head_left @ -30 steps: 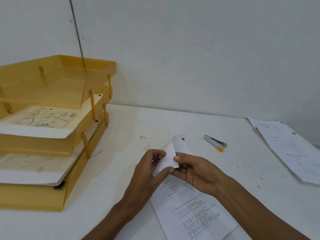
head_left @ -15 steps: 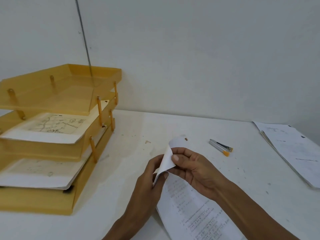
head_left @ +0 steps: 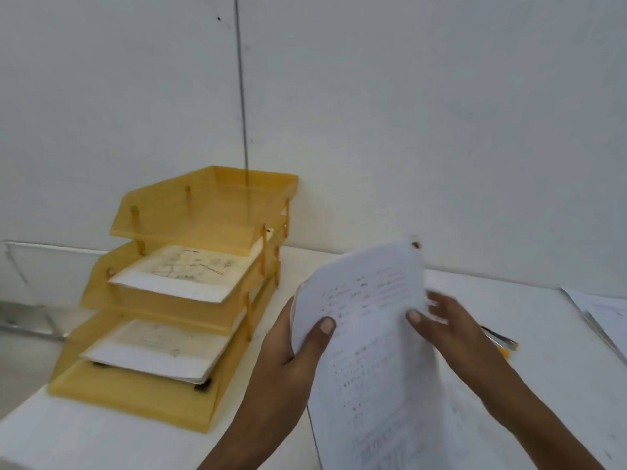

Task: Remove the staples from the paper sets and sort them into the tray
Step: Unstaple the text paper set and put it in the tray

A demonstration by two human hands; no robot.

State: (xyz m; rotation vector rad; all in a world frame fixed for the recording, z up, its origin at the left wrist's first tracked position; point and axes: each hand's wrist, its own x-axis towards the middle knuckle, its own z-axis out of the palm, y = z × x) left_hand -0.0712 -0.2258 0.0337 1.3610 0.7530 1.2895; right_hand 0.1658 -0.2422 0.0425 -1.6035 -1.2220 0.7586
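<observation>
White printed paper set (head_left: 369, 334): raised above the white surface (head_left: 526, 320), right of the three-tier amber plastic tray (head_left: 142, 398). Left hand (head_left: 288, 354): grip clamped on its left edge. Right hand (head_left: 451, 330): blurred at its right edge; grip cannot be told.

Tray (head_left: 142, 398) is translucent amber plastic, smooth and faintly glossy; the sheets (head_left: 380, 351) are thin matt white paper with print; table (head_left: 101, 442) is smooth matt white; wall (head_left: 441, 113) matt white
</observation>
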